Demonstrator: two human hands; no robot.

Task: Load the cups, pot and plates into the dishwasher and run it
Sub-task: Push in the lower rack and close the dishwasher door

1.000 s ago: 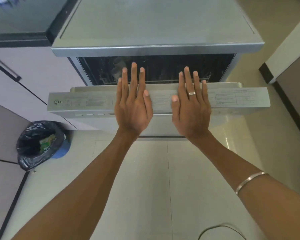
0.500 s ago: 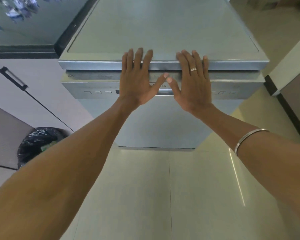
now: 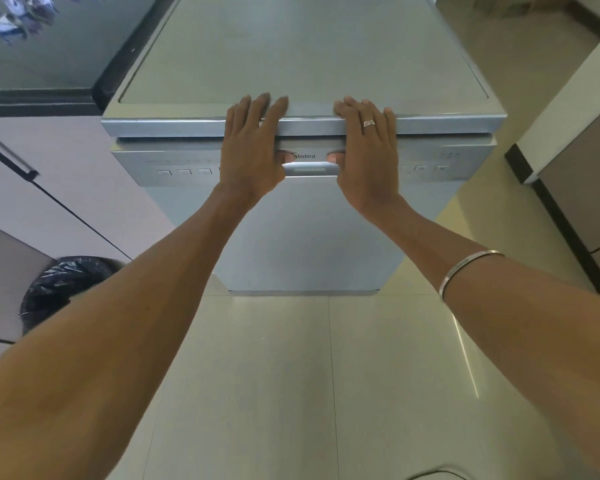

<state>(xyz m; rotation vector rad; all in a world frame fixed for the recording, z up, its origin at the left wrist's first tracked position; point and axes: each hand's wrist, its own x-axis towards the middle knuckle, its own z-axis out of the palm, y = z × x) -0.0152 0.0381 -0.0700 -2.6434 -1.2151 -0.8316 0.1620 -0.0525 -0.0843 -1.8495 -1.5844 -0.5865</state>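
Silver-grey metal makes up the dishwasher [image 3: 305, 233], seen from above at centre frame, standing on the pale tiled floor [image 3: 291, 393]. Its door is shut flush under the top panel; the "Midea" badge [image 3: 305, 156] is read at mid control strip, w/ a recessed handle [image 3: 310, 169] just below it. Small buttons [image 3: 184, 172] are seen on the strip left of the badge, more [image 3: 421, 168] to the right, partly blurred.

Both hands are laid flat against the upper front of the dishwasher. Left hand [image 3: 252, 150] is spread, fingers straight & reaching over the front lip onto the top panel, palm pressed on the strip left of the badge; nothing is gripped. Right hand [image 3: 369, 150] is likewise flat on the other side of the badge, fingers extended over the lip, w/ a ring [image 3: 368, 123] on one finger; nothing is held. Thumbs are tucked in toward the badge, tips near the handle recess. A metal bangle [image 3: 465, 271] is worn on the right forearm.

Cups, pot & plates are not visible.

Left of the dishwasher: a dark countertop [image 3: 49, 46] butted against its side, pale cabinet fronts w/ a black bar handle [image 3: 7, 154] beneath, and a bin w/ black liner [image 3: 59, 282] on the floor, partly hidden by the left arm. Right of the dishwasher, apart from it: a brown cabinet [image 3: 579, 188] w/ a pale top.
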